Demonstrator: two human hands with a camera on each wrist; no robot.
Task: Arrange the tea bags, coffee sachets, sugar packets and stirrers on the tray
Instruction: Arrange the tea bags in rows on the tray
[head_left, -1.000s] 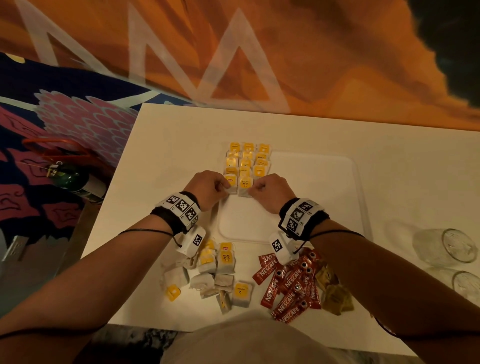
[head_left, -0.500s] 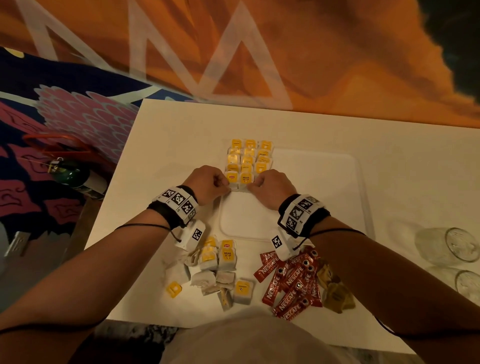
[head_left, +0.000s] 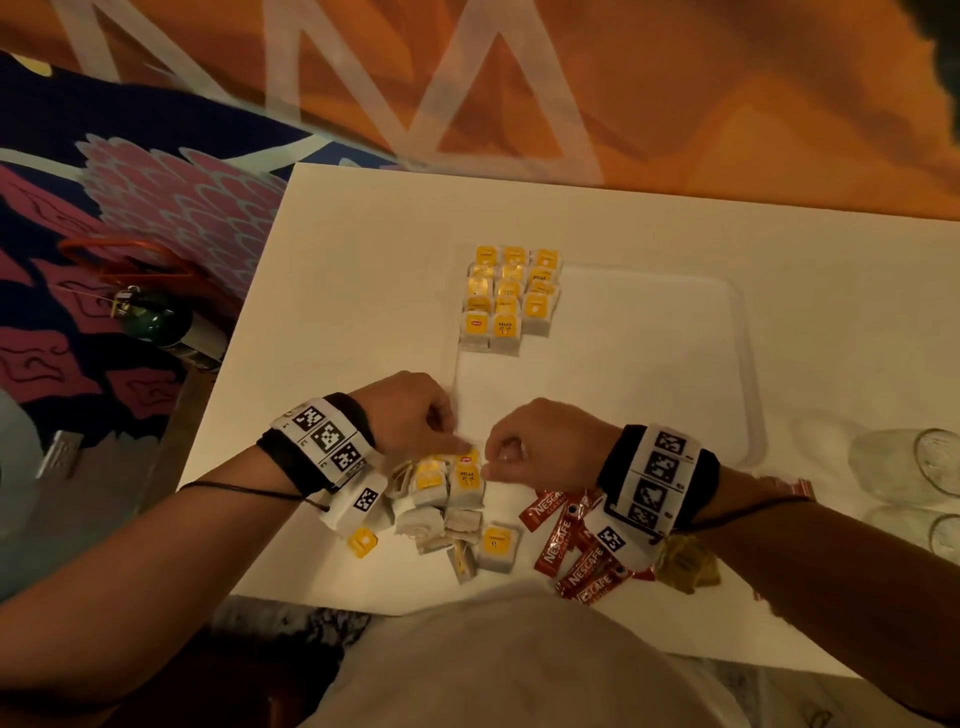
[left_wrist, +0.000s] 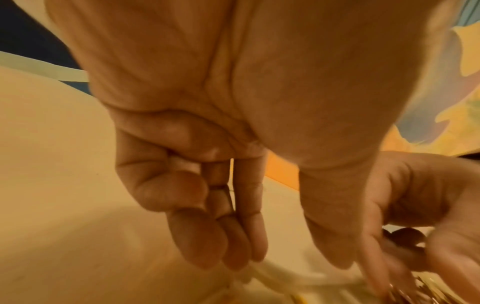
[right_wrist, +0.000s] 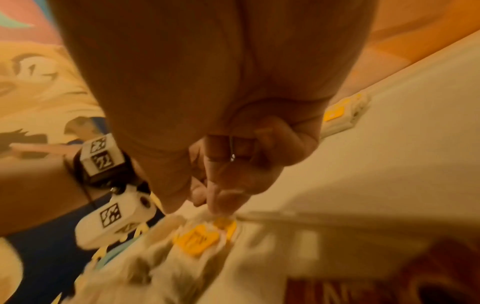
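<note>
White table – orange patterned carpet beyond it.

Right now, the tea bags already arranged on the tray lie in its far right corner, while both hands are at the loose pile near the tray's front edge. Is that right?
Not quite. In the head view the arranged tea bags lie in the far left corner of the tray, not the far right. The rest holds: the left hand and right hand are at the loose pile.
</note>
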